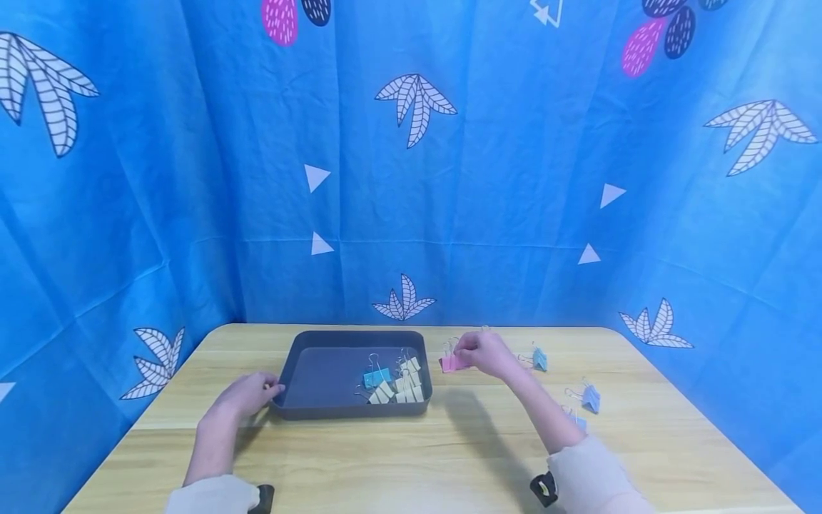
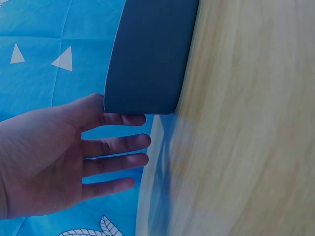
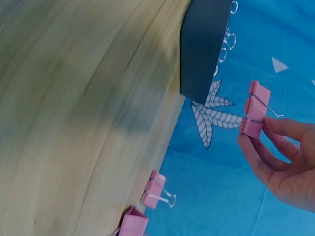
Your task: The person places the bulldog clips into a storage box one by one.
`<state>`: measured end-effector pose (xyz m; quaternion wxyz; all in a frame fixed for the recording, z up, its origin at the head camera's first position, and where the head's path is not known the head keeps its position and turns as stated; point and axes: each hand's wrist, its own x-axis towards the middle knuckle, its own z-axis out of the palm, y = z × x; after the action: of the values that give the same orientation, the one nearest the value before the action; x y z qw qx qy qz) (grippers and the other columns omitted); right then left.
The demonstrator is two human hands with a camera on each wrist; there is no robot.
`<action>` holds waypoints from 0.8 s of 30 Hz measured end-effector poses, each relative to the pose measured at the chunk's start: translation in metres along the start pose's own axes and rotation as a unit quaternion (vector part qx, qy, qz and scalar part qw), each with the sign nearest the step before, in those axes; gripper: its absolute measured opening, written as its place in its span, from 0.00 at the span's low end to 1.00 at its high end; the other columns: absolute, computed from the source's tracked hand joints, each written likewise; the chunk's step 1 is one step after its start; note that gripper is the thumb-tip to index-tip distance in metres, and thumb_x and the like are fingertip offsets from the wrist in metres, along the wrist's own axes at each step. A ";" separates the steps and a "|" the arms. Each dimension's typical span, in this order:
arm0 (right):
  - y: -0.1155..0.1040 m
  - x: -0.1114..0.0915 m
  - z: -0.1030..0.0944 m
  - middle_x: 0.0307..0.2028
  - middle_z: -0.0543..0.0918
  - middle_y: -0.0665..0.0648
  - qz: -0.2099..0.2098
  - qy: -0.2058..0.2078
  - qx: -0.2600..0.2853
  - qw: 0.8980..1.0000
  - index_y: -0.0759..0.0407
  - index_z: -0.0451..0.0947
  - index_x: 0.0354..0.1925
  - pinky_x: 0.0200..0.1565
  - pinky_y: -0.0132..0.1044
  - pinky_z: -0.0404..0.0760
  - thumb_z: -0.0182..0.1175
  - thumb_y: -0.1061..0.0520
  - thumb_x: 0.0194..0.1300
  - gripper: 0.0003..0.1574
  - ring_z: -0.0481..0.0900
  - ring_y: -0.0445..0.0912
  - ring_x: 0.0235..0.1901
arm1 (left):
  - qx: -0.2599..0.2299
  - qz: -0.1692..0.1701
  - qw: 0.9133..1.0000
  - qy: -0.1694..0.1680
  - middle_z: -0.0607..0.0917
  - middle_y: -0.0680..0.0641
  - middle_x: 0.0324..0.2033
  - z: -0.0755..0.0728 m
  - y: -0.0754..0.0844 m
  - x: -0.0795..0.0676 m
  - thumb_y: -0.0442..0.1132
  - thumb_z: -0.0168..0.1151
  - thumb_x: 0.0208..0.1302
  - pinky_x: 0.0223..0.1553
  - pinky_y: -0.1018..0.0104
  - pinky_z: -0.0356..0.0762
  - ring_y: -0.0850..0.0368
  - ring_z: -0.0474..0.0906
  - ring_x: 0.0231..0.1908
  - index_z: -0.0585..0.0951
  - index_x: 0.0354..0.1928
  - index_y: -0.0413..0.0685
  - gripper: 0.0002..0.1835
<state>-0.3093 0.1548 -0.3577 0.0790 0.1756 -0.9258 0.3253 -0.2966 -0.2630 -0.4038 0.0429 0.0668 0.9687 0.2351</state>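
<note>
My right hand [image 1: 486, 353] pinches a pink binder clip [image 3: 256, 109] between thumb and fingertips, raised off the table to the right of the dark tray [image 1: 334, 412]. One of its wire handles sticks out in the right wrist view. My left hand [image 1: 247, 394] is at the tray's left front corner. Its thumb goes over the rim and the index finger lies along the outer wall, with the other fingers spread straight. Inside the tray, a teal binder clip [image 1: 377, 377] and several pale yellow binder clips [image 1: 409, 385] lie bunched toward the right.
Two more pink binder clips [image 3: 154, 189] stand on the wooden table [image 1: 359, 464]. Farther right are a teal clip [image 1: 539, 359] and two light blue clips [image 1: 591, 397]. A blue patterned curtain [image 1: 501, 178] surrounds the table's back and sides.
</note>
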 end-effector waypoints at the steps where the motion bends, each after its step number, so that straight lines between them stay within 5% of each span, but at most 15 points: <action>1: -0.002 0.001 0.001 0.25 0.81 0.51 0.001 0.000 0.001 1.000 0.61 0.80 0.28 0.31 0.36 0.76 0.59 0.66 0.57 0.04 0.75 0.43 0.26 | 0.000 -0.001 1.000 0.000 0.78 0.33 0.45 0.000 0.000 0.000 0.43 0.51 0.68 0.47 0.40 0.67 0.36 0.71 0.47 0.76 0.51 0.31 0.20; 12: -0.026 0.008 0.016 0.28 0.81 0.51 0.033 -0.003 0.026 0.999 0.60 0.81 0.31 0.36 0.38 0.78 0.60 0.64 0.58 0.02 0.77 0.44 0.30 | -0.001 0.002 1.000 -0.001 0.77 0.33 0.45 0.000 0.000 0.001 0.42 0.51 0.67 0.47 0.40 0.67 0.36 0.71 0.47 0.75 0.51 0.31 0.20; 24: -0.044 0.015 0.029 0.30 0.81 0.54 0.005 -0.022 0.043 0.999 0.64 0.80 0.35 0.35 0.37 0.79 0.59 0.65 0.59 0.06 0.78 0.44 0.29 | -0.003 0.004 1.000 -0.002 0.76 0.30 0.48 0.000 -0.001 0.002 0.43 0.50 0.68 0.48 0.39 0.65 0.32 0.68 0.50 0.75 0.52 0.30 0.21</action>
<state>-0.3079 0.1005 -0.3509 0.0489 0.1816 -0.9132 0.3616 -0.2990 -0.2641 -0.4043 0.0444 0.0713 0.9677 0.2377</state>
